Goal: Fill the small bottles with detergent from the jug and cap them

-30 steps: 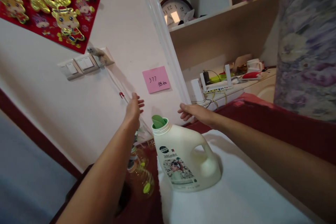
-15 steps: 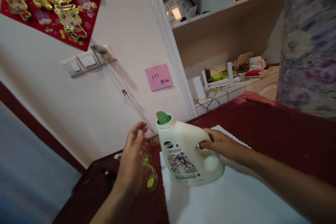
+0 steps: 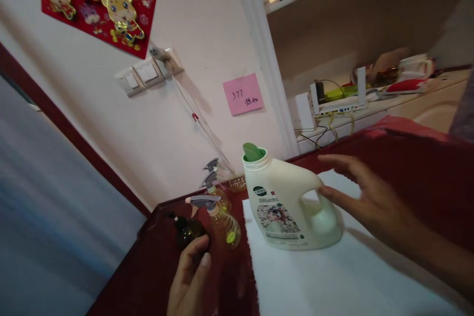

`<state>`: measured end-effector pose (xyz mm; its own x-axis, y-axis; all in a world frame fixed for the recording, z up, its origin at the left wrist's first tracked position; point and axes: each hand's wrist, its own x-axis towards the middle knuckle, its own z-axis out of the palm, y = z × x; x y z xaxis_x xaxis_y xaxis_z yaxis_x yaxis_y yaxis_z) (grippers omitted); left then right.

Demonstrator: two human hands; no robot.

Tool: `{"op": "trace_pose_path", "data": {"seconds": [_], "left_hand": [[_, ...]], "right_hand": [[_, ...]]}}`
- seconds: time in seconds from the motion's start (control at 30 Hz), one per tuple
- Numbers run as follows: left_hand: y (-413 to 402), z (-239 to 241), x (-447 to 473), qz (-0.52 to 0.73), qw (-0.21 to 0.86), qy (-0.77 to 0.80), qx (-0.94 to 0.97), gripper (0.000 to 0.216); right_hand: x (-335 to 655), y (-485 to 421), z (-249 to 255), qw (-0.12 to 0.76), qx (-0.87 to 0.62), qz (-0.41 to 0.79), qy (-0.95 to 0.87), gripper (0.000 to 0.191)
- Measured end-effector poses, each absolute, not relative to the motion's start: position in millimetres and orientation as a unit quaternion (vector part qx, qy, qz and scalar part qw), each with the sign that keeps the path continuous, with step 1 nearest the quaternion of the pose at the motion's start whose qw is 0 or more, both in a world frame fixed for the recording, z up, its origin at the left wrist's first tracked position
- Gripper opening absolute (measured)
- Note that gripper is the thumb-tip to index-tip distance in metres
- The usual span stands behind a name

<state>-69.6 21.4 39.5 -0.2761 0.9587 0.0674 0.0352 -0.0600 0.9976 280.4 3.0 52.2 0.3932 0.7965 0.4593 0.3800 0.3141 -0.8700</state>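
A cream detergent jug stands upright and uncapped on a white cloth, with a green spout in its neck. My right hand is open just right of the jug, fingers stretched out. Its thumb tip is at the handle; I cannot tell whether it touches. My left hand is low on the left, loosely curled with thumb and forefinger apart, holding nothing visible. Just beyond its fingertips is a dark pump bottle. Clear spray bottles with grey trigger heads stand between the pump bottle and the jug.
A dark red table lies under the cloth and meets the wall. Behind the spray bottles is a glittery gold item. A white router with cables stands on the shelf, and a pink note is on the wall.
My right hand has let go of the jug's handle and opened. The jug now stands level on the cloth. My left hand has moved down, away from the jug, uncovering the spray bottles.
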Motion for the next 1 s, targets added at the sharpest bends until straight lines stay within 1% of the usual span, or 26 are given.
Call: {"op": "trace_pose_path", "data": {"seconds": [0.07, 0.13, 0.17, 0.23, 0.37, 0.43, 0.5, 0.63, 0.87, 1.0], "left_hand": [[24, 25, -72, 0.572, 0.423, 0.548, 0.439, 0.066], [27, 18, -69, 0.579, 0.434, 0.539, 0.43, 0.068], [29, 16, -67, 0.583, 0.434, 0.537, 0.428, 0.067], [31, 14, -63, 0.583, 0.432, 0.536, 0.433, 0.064], [30, 14, -60, 0.586, 0.41, 0.537, 0.447, 0.055], [31, 13, -62, 0.592, 0.394, 0.54, 0.451, 0.055], [34, 13, -63, 0.595, 0.385, 0.539, 0.456, 0.06], [44, 13, -62, 0.578, 0.378, 0.544, 0.476, 0.073], [67, 8, -51, 0.561, 0.417, 0.522, 0.489, 0.083], [85, -4, -48, 0.561, 0.427, 0.501, 0.501, 0.082]], "right_hand": [[270, -17, 63, 0.625, -0.534, 0.061, -0.567, 0.047], [262, -30, 69, 0.624, -0.506, 0.018, -0.595, 0.043], [261, -31, 69, 0.625, -0.506, 0.017, -0.594, 0.043], [265, -26, 64, 0.623, -0.533, 0.052, -0.571, 0.047], [287, 7, 43, 0.583, -0.589, 0.195, -0.524, 0.065], [293, 22, 35, 0.561, -0.577, 0.276, -0.526, 0.066], [293, 32, 30, 0.545, -0.559, 0.329, -0.531, 0.061], [286, 38, 26, 0.542, -0.549, 0.358, -0.526, 0.059], [287, 40, 23, 0.551, -0.534, 0.364, -0.528, 0.056], [286, 39, 22, 0.552, -0.534, 0.372, -0.522, 0.053]]}}
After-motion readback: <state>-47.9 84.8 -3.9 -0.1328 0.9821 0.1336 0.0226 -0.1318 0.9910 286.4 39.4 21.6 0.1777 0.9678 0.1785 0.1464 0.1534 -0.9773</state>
